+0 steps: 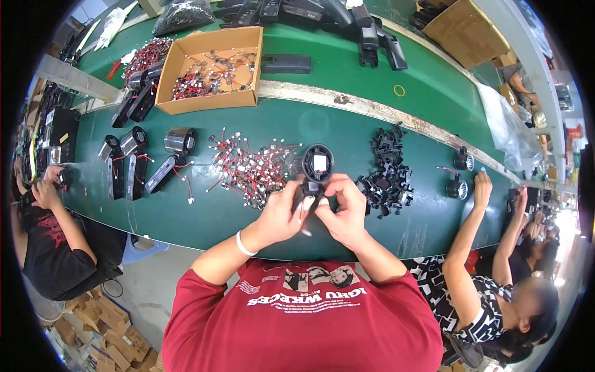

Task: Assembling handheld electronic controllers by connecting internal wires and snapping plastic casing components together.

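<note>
Above the near edge of the green bench, both my hands hold a black round fan housing (317,162) by its narrow lower end. My left hand (282,214) pinches that end from the left, fingertips pressed together. My right hand (344,209) grips it from the other side, thumb and fingers closed. A pale, blurred tip shows below my fingers; I cannot make out what it is. Left of the housing lies a pile of red and black wires with white connectors (254,170). Small black plastic parts (390,177) are heaped to its right.
A cardboard box (211,104) of wired parts stands at the back left. Several black handheld units (162,173) lie left of the wires. Two fan heads (457,188) sit at right, near a co-worker's raised hand (483,187). A metal rail (347,102) crosses the bench.
</note>
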